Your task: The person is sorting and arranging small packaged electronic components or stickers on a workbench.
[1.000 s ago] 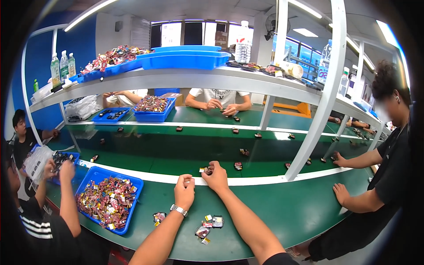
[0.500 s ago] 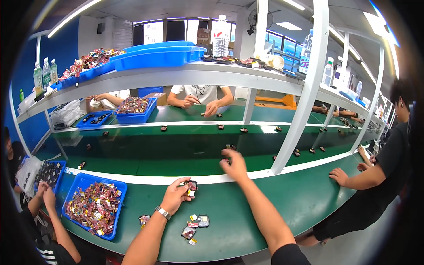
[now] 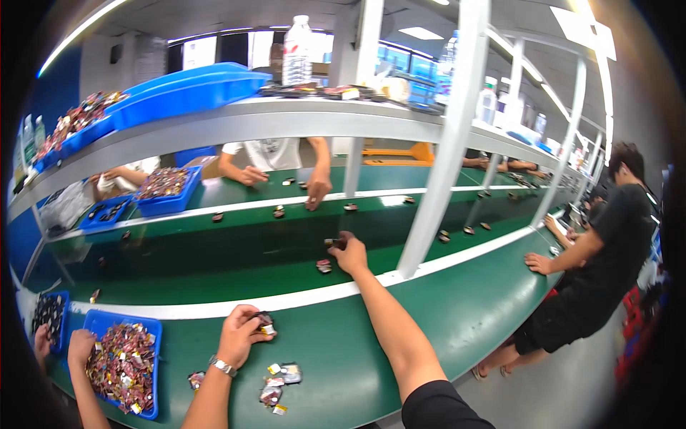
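My left hand (image 3: 241, 337), with a watch at the wrist, is closed on a small black-and-red part (image 3: 266, 323) with a white and yellow tag, just above the near worktop. Stretched out over the dark green belt, my right hand (image 3: 351, 256) pinches a small dark part (image 3: 334, 244) whose outline the fingers partly cover. Another small red-and-black part (image 3: 324, 266) lies on the belt just beside that hand. Between my forearms, several tagged parts (image 3: 272, 393) and a clear-topped black piece (image 3: 291, 372) lie on the worktop. One more part (image 3: 196, 380) is by my left wrist.
A blue bin (image 3: 158, 372) of small reddish parts stands at the left, a co-worker's hand (image 3: 81, 346) at its rim. A white post (image 3: 446, 143) rises right of my right hand, under a shelf (image 3: 236, 118). Across the belt, another person's hand (image 3: 318, 187) reaches down.
The view has swung right. My right hand has closed on a small dark part over the belt; my left keeps its part. The person opposite has reached a hand toward the belt.
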A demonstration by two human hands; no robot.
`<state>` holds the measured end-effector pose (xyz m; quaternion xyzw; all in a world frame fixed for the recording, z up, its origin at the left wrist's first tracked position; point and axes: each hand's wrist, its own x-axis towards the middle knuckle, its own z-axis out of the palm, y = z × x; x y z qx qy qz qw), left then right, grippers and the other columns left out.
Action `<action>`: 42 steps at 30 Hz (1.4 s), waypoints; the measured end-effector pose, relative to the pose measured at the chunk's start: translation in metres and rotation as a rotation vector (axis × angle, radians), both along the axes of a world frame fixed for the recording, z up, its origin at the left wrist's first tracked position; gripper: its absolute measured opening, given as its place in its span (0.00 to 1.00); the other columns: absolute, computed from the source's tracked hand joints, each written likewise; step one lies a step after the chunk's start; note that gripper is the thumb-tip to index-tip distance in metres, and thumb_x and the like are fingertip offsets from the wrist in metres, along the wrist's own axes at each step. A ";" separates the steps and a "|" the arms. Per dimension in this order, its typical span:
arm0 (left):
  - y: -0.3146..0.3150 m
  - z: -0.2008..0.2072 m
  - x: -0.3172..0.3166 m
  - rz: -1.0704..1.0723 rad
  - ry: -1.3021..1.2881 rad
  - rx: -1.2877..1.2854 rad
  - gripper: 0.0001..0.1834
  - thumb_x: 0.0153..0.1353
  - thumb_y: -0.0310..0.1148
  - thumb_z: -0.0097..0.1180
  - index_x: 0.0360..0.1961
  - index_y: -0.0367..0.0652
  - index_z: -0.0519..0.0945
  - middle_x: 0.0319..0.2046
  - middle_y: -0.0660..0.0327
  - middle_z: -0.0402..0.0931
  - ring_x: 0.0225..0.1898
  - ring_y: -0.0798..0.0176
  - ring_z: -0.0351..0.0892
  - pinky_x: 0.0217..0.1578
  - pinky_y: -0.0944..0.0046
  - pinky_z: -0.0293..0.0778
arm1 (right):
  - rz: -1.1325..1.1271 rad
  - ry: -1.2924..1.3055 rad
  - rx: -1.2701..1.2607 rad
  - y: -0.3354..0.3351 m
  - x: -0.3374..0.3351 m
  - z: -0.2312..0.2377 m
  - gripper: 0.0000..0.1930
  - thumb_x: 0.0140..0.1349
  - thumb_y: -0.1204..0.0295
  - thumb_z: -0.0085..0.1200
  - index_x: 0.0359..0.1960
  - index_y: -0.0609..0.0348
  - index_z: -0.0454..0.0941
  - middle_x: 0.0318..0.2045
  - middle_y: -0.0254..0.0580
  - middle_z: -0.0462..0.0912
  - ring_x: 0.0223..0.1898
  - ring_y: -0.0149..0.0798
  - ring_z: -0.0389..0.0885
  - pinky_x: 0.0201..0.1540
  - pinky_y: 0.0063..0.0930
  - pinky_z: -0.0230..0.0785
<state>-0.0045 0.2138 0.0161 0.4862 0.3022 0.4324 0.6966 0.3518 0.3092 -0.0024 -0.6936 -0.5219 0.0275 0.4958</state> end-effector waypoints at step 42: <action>-0.008 0.001 0.003 -0.116 -0.088 0.011 0.20 0.67 0.19 0.46 0.59 0.41 0.67 0.54 0.55 0.74 0.54 0.60 0.77 0.57 0.57 0.77 | 0.509 -0.295 0.233 -0.151 -0.182 0.043 0.11 0.50 0.77 0.65 0.35 0.54 0.81 0.40 0.35 0.77 0.42 0.40 0.79 0.41 0.34 0.76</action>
